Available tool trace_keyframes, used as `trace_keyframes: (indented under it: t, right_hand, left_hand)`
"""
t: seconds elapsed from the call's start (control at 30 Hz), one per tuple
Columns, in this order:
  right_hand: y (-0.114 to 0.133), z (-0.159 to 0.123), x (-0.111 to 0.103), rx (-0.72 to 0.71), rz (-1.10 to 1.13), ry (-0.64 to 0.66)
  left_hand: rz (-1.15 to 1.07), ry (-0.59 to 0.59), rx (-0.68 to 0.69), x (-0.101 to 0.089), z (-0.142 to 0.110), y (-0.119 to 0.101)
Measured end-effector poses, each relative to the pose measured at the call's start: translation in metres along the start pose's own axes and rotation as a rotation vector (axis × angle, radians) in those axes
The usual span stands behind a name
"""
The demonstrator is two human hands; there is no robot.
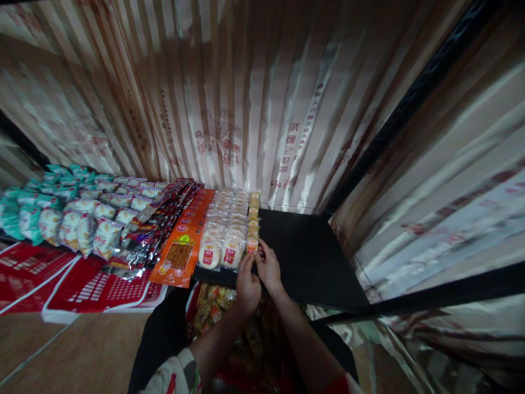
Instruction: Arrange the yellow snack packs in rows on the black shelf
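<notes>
My left hand [248, 285] and my right hand [268, 266] meet at the front end of a narrow row of small yellow snack packets [253, 216]. Between my fingertips is the front yellow packet [252, 245], its label orange and red; both hands pinch it by its lower sides. Just left of it stand two rows of round white rice crackers [230, 254] in clear wrappers with red labels. Below my forearms, a container between my legs holds many more yellow packets [215, 306], partly hidden by my arms.
On the black shelf [315, 257], an orange snack bag [182, 243], dark red bags [174, 210], white packets [109, 235] and teal packets [30, 221] extend leftward. Red baskets [98, 287] sit below them. Printed curtains [246, 109] and a dark frame post [394, 126] enclose the shelf.
</notes>
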State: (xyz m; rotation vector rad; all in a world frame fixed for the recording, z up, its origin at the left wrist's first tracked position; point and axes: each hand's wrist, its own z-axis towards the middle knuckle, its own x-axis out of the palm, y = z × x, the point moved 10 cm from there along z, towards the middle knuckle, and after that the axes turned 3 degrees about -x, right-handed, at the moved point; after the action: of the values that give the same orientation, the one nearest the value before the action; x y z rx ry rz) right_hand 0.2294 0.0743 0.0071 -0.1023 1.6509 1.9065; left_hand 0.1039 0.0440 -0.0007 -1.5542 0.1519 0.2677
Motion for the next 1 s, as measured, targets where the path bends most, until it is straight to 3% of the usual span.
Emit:
trace_keyframes:
  t: [0.17,0.27,0.33,0.47,0.57,0.63,0.73,0.87,1.0]
  right_hand:
    - [0.002,-0.016,-0.013,0.007,0.072,-0.094]
    - [0.015,-0.047,-0.024,0.006,0.131,-0.148]
    - [0.021,-0.076,-0.022,0.017,0.181,-0.102]
    - [0.018,-0.133,0.014,0.023,0.090,0.195]
    - [-0.001,-0.167,0.055,0.034,-0.073,0.448]
    - [-0.016,-0.179,0.080,0.082,-0.153,0.557]
    - [-0.022,-0.183,0.112,0.120,-0.102,0.596]
    - [-0.015,-0.172,0.137,0.134,0.022,0.526]
    - [-0.020,-0.170,0.151,0.159,0.029,0.526]
  left_hand:
    - [0.039,-0.034,0.031,-0.013,-0.013,-0.008]
    - [0.073,-0.034,0.100,-0.029,-0.035,-0.010]
    - [0.126,-0.001,0.115,-0.040,-0.052,-0.003]
    - [0.393,0.089,-0.066,-0.073,-0.071,0.048]
    - [0.641,0.056,-0.286,-0.112,-0.070,0.098]
    - [0.681,0.088,-0.375,-0.124,-0.068,0.123]
    - [0.580,0.117,-0.441,-0.125,-0.067,0.147]
    - [0.396,-0.058,-0.420,-0.131,-0.071,0.151]
    - [0.379,-0.082,-0.444,-0.133,-0.074,0.155]
